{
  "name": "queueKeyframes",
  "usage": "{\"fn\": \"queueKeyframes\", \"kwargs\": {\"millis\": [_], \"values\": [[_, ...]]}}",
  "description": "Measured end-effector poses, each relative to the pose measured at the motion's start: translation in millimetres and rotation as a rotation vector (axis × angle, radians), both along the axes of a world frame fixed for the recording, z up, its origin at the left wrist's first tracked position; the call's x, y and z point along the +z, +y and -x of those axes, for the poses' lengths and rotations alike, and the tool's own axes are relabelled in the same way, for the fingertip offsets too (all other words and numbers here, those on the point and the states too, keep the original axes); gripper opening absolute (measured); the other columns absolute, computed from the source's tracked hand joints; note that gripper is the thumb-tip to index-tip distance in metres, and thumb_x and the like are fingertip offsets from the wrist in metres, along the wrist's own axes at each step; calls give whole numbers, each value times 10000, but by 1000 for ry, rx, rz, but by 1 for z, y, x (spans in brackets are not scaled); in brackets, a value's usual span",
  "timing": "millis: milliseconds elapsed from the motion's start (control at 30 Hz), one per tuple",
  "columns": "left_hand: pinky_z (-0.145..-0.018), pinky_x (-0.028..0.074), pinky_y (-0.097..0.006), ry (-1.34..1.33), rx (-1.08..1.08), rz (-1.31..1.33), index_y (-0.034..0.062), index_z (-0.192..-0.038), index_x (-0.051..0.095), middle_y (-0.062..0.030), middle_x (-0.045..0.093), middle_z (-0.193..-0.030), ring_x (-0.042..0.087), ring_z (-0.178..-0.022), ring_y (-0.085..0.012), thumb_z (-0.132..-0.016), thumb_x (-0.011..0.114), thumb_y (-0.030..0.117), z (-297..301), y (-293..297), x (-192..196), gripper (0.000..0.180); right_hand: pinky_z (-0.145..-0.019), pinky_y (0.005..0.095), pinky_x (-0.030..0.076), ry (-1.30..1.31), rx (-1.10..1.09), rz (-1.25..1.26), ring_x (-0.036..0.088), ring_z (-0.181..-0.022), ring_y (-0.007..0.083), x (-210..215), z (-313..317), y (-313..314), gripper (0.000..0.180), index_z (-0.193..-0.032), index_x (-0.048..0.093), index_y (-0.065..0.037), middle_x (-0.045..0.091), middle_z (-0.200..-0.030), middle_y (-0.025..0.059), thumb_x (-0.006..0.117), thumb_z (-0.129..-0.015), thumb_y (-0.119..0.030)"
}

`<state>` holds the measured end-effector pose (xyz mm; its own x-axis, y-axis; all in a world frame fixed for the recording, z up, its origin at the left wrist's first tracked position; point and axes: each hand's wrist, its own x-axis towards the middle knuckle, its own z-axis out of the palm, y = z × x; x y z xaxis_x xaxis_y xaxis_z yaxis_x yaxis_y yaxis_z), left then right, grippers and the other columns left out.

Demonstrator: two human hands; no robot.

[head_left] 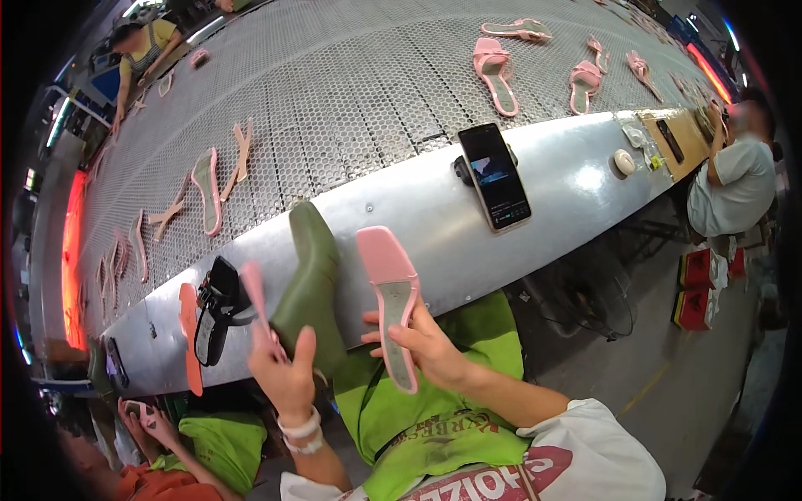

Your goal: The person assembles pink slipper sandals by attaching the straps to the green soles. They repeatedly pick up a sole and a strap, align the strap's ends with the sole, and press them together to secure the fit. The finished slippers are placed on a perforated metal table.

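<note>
Right grip (430, 346) clasps pink sandal sole (388, 255) over table's (576, 171) near edge; left grip (286, 382) holds blurred pink strip (253, 288). Green foot form (311, 280) between. Dark lettering on green apron (418, 447). Metal surface spans sole to phone (496, 179).

Glaring ledge (576, 179), bent edges; black corners

Metal surface (418, 196) curved along a wide grey mesh bed (351, 92). Grey floor (601, 380) at right had a faint yellow line (652, 384); dark fan (585, 292) stood there. Red strip (73, 259) glowed left, white tube light (57, 121) upper left.
</note>
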<state>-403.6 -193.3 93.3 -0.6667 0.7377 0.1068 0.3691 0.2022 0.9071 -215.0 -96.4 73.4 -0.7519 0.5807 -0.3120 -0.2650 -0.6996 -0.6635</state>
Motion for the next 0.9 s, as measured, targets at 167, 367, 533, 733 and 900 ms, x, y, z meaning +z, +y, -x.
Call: {"fn": "queueKeyframes", "kwargs": {"millis": [167, 367, 533, 733, 900], "values": [[-520, 440, -287, 356, -114, -97, -31, -948, 601, -55, 558, -677, 532, -534, -158, -684, 789, 268, -87, -20, -2, 441, -1018, 330, 370, -56, -241, -150, 388, -1218, 201, -1, 17, -1, 880, -1497, 131, -91, 385, -1325, 100, 696, -851, -291], [-738, 502, -401, -3, -110, 13, -87, -927, 640, -200, 649, -897, 604, -902, -338, -952, 457, 176, -111, -24, 5, 322, -959, 328, 433, 39, 81, 113, 541, -1107, 176, 12, -37, -20, 813, -1489, 184, -126, 472, -1227, 89, 666, -863, -320], [-595, 479, -350, -367, -77, 107, -26, -982, 598, -132, 604, -833, 569, -739, -244, -909, 538, 129, -119, -13, -16, 181, -929, 351, 477, 285, 33, 96, 605, -1051, 220, 7, -58, -41, 647, -1385, 305, -35, 605, -1152, 143, 652, -882, -248], [-423, 452, -288, -865, 114, 156, 48, -1047, 547, -51, 550, -757, 528, -543, -132, -858, 635, 72, -123, -27, -44, 211, -859, 324, 506, -148, 307, 405, 605, -981, 191, -30, -86, -42, 805, -1394, 318, -53, 571, -1158, 114, 677, -823, -493], [-399, 461, -272, -927, 87, 51, 0, -1103, 535, -83, 598, -802, 559, -527, -124, -868, 637, 6, -155, -4, -36, 257, -856, 363, 508, -36, 319, 459, 614, -964, 227, -29, -112, -31, 830, -1267, 470, -6, 578, -1102, 113, 616, -777, -660]]}}
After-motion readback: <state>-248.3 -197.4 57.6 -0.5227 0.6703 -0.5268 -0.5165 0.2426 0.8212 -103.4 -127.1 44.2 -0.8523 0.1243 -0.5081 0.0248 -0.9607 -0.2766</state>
